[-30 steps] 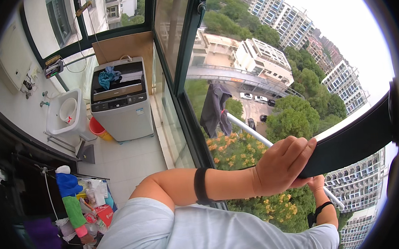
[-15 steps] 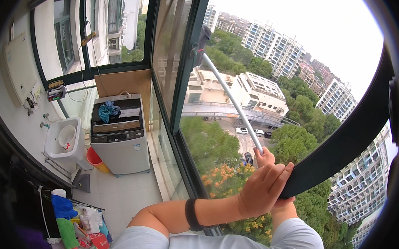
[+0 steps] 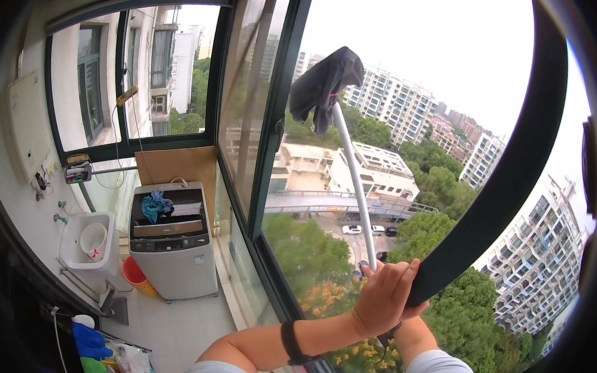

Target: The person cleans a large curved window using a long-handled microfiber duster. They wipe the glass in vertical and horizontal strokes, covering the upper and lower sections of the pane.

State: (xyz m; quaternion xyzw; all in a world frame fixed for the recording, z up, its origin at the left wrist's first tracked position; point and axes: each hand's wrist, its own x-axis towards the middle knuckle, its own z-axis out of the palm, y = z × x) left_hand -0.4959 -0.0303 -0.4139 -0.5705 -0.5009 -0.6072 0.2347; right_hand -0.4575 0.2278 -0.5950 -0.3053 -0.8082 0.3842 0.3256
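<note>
My left hand (image 3: pixel 386 295), with a black band on its forearm, is closed around the lower end of a dark window frame (image 3: pixel 493 211). My right hand (image 3: pixel 369 271) is mostly hidden behind it; a small part shows at the lower end of a white pole, which it grips outside the window. The pole belongs to a mop (image 3: pixel 355 177), slanting up and away from me. Dark grey cloth (image 3: pixel 324 85) covers the mop's head, tied with something red. The head hangs in the open air, just right of the green window post (image 3: pixel 270 141).
Far below lie trees, a road with parked cars and buildings. To the left stand a washing machine (image 3: pixel 172 245) with blue cloth on it, a white sink (image 3: pixel 88 246) holding a bucket, and a red-orange pail (image 3: pixel 137 277). Cloths and bags (image 3: pixel 116 368) crowd the lower left.
The mop head has swung right, away from the window post, into full view. The view has shifted, and my right hand is now more hidden behind my left, which still grips the frame.
</note>
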